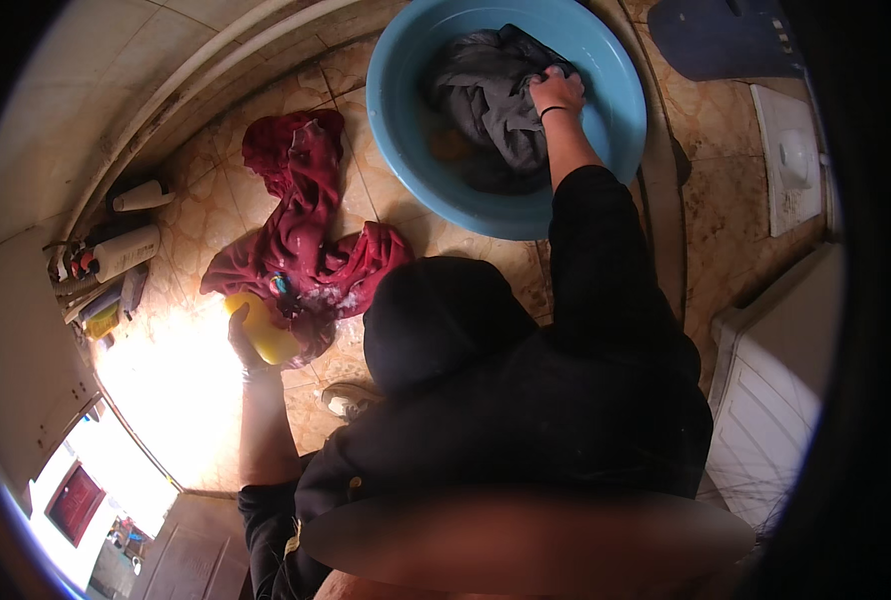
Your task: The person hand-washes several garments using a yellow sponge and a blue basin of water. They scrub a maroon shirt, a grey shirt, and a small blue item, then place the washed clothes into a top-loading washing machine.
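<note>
My right hand point(558, 90), with a dark band at its wrist, reaches into a round light-blue plastic basin point(391, 142) and grips a dark grey wet cloth point(509, 112). Part of that cloth lies lower down in the murky water. Over on the left, my left hand point(244, 341) holds a smooth yellow object point(265, 330); a bar of soap or a brush, I cannot tell which. It rests at the near end of a crumpled dark red garment point(303, 225), which lies on the tiled floor point(352, 184). White suds show on the garment's near part.
Several bottles point(127, 251) and small items stand along the left wall. Pipes point(168, 67) run along the wall's foot. A dark blue plastic stool point(723, 37), a white floor fixture point(794, 161) and a white cabinet point(779, 330) are on the right. Bright sunlight floods the lower-left floor.
</note>
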Demonstrator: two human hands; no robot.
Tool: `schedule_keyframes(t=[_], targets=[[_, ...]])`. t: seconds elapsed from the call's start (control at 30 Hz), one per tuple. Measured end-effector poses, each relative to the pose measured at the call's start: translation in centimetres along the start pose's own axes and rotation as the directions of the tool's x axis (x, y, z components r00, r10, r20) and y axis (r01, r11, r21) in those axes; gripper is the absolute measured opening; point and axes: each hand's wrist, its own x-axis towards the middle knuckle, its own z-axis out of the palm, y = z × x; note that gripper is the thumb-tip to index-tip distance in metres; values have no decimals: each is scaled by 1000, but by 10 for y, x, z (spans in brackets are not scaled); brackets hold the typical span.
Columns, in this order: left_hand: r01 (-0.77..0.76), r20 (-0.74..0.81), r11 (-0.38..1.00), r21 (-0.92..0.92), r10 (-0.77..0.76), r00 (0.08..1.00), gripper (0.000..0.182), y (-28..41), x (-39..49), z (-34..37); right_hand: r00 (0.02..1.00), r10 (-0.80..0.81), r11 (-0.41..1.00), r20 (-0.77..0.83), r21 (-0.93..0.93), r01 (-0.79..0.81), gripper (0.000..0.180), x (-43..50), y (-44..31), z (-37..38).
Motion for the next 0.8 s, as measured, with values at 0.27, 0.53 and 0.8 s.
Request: schedule_keyframes(t=[0.27, 0.53, 0.8], targets=[[-29, -4, 1000, 10, 29, 1000, 41, 2, 9, 8, 808, -355, 900, 470, -62, 431, 56, -49, -44, 45], [-104, -19, 989, 105, 107, 994, 34, 9, 0, 23, 929, 21, 967, 368, -242, 74, 56, -50, -21, 24], [-122, -52, 988, 92, 127, 991, 30, -2, 4, 23, 892, -229, 969, 390, 0, 248, 55, -15, 12, 1]])
